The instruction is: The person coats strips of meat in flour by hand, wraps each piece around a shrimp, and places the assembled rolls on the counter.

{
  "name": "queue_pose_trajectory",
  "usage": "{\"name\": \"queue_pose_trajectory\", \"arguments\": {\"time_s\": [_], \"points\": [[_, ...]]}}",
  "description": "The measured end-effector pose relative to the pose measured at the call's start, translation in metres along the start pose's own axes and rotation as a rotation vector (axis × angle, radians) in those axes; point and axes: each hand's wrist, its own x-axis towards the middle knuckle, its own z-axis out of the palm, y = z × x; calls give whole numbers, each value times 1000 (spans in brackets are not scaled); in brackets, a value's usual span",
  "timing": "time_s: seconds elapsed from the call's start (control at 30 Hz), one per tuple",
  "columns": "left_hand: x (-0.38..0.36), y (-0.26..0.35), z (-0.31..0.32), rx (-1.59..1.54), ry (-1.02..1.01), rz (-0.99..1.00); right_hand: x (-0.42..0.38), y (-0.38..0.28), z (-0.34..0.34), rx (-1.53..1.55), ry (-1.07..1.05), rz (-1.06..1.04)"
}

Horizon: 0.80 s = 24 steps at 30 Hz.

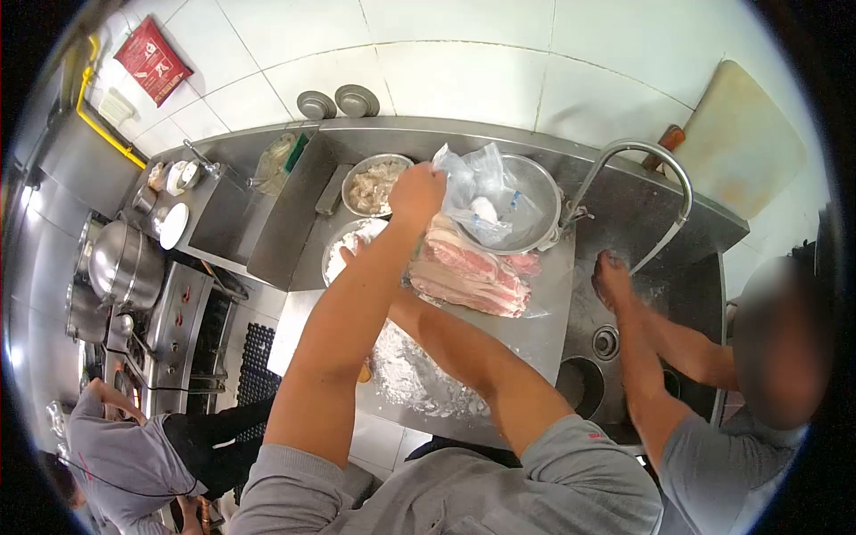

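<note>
My left hand (419, 193) is closed at the edge of a clear plastic bag (484, 169) holding a little white powder, over a round metal colander (546, 192). My left forearm crosses above my right. Partly hidden beneath it, my right hand (355, 252) is at a bowl of white flour (334, 266); I cannot make out what its fingers hold. Behind that stands a metal bowl of pale, wet pieces (374, 185). Slabs of raw, fatty meat (468, 272) lie on plastic to the right. Loose flour (415, 370) covers the steel counter near me.
At right, a co-worker's hands (612, 281) are in the sink (584, 343), under a curved faucet (682, 192). A cutting board (740, 134) leans on the wall. Another person (152, 455) stands at left by the stove (183, 312), which has large pots (125, 259).
</note>
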Motion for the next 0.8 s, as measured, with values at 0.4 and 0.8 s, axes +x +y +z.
{"name": "queue_pose_trajectory", "arguments": {"time_s": [0.4, 0.8], "points": [[-45, 18, -17, 168, 181, 724, 5, -14, -15, -304, 112, 60], [-60, 28, -17, 289, -321, 727, -3, -27, -23, -455, 137, 76]]}}
